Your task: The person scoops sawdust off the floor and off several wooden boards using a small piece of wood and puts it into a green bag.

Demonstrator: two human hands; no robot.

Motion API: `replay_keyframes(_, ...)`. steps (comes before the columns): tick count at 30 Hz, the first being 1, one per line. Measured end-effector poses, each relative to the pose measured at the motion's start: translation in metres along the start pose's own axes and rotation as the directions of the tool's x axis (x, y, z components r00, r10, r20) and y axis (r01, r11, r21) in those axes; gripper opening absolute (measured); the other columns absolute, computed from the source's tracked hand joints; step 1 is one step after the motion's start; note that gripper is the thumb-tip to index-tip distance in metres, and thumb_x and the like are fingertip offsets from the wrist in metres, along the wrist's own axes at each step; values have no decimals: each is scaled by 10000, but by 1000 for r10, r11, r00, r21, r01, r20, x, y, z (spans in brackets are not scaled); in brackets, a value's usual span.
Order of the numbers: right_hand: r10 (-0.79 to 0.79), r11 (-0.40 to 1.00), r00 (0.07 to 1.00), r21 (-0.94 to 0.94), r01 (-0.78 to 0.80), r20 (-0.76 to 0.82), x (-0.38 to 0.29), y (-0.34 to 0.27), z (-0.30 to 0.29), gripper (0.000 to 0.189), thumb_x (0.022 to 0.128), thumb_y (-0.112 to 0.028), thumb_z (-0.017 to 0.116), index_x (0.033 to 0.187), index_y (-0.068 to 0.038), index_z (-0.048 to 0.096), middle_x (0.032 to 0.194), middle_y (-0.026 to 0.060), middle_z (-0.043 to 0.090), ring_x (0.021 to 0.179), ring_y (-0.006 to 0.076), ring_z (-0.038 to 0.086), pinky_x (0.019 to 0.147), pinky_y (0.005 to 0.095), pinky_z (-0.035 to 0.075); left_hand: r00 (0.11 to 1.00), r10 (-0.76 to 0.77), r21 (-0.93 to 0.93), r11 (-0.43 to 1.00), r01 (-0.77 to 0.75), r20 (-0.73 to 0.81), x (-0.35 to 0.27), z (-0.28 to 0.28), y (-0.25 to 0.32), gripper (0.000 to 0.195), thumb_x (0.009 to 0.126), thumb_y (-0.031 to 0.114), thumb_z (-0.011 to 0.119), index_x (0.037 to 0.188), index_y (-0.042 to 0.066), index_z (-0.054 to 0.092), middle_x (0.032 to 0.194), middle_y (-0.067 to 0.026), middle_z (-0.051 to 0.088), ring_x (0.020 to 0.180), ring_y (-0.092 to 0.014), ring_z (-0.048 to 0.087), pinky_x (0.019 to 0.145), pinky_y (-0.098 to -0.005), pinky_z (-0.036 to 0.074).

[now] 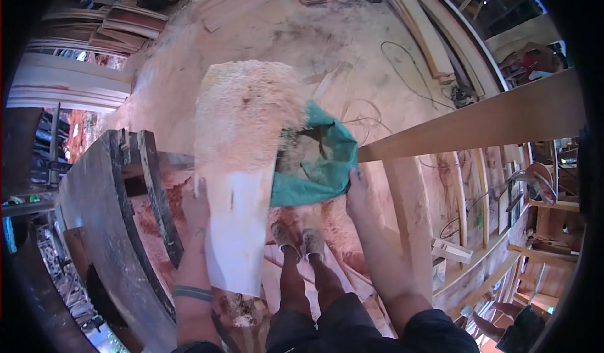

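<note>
My left hand (194, 207) grips the left edge of a pale, flat wooden board (238, 240). A thick heap of sawdust (250, 98) covers the far half of the board, and its right side is blurred. On the right, my right hand (357, 195) holds the rim of a green woven sack (347, 150). The sack's mouth gapes toward me, beside the board's right edge. Sawdust overlaps the left part of the opening. How full the sack is cannot be seen.
Stacked planks (127, 23) lie at the far left. A long beam (472, 117) crosses at right. Cables (406, 56) trail over the dusty floor (302, 37). A dark wooden frame (113, 211) stands left. A circular saw blade (540, 176) shows at right; part of another person (521, 327) shows lower right.
</note>
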State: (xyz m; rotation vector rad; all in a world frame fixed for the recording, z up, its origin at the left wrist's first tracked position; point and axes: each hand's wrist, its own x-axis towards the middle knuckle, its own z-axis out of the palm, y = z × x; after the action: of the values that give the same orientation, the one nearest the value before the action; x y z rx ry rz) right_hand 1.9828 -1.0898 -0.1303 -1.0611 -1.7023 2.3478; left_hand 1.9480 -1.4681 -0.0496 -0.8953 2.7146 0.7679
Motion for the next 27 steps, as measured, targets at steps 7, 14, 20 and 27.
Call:
replay_keyframes(7,-21,989,997,149,10,69,0,2,0,183,934,-99,394,1080,-16,467,999,57,507,915,119,472,832,268,385,936,302,-49,948,-315,-180,-60,49,-52,534,850,342,587,1170,-76,499,1222,-296,471,1156,-358,462,979,-378,335)
replay_keyframes(14,-90,974,995,212,81,33,-14,11,-13,224,935,-84,376,1145,-52,450,1041,46,516,944,114,494,832,255,406,970,244,104,965,-242,-3,-135,68,-34,578,828,503,541,759,-65,623,760,-255,601,746,-378,598,731,-461,435)
replay_keyframes(20,-141,989,987,63,136,80,-33,16,-25,241,912,-79,402,1132,-31,487,1002,37,503,914,119,481,828,260,396,961,-51,361,931,-53,270,-124,93,-50,709,797,626,475,768,-63,640,725,-263,604,767,-416,603,732,-478,452)
replay_keyframes(27,-102,993,991,-43,106,90,-44,38,-34,228,881,-51,427,1086,-16,522,975,37,508,905,119,474,821,250,385,932,-116,412,910,-39,344,-52,97,-93,733,797,627,460,1001,-58,619,1022,-295,583,1017,-405,555,890,-447,416)
